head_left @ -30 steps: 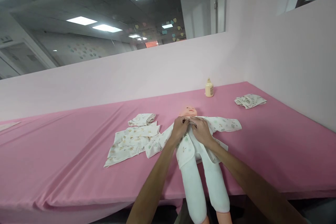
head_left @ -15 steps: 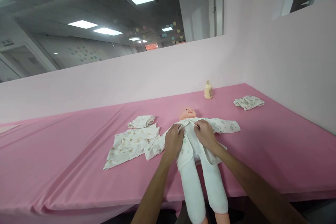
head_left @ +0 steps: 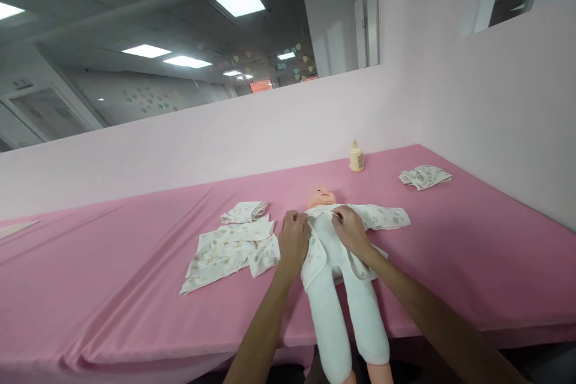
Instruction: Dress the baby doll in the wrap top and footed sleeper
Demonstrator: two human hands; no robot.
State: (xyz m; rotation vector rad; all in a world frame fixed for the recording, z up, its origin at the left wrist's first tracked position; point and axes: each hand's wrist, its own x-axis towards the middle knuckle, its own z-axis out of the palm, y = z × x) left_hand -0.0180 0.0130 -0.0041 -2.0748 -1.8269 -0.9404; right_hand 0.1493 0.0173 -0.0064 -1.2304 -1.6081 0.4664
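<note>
A baby doll (head_left: 322, 197) lies on its back on the pink table (head_left: 112, 264), its white-trousered legs hanging over the near edge. It wears a white printed jacket (head_left: 382, 216) that lies open over its chest. My left hand (head_left: 293, 241) is closed on the jacket's left front edge. My right hand (head_left: 350, 230) is closed on the jacket's right front edge near the collar. The two hands are a little apart, with the doll's white chest showing between them.
Folded printed baby clothes (head_left: 229, 246) lie left of the doll. A small cream bottle (head_left: 357, 157) stands at the back by the wall. Another folded garment (head_left: 423, 176) lies at the far right. Pink walls close the back and right sides.
My hands have moved apart from the doll's neck, drawing the jacket's two front edges open to the sides. The view has tilted slightly.
</note>
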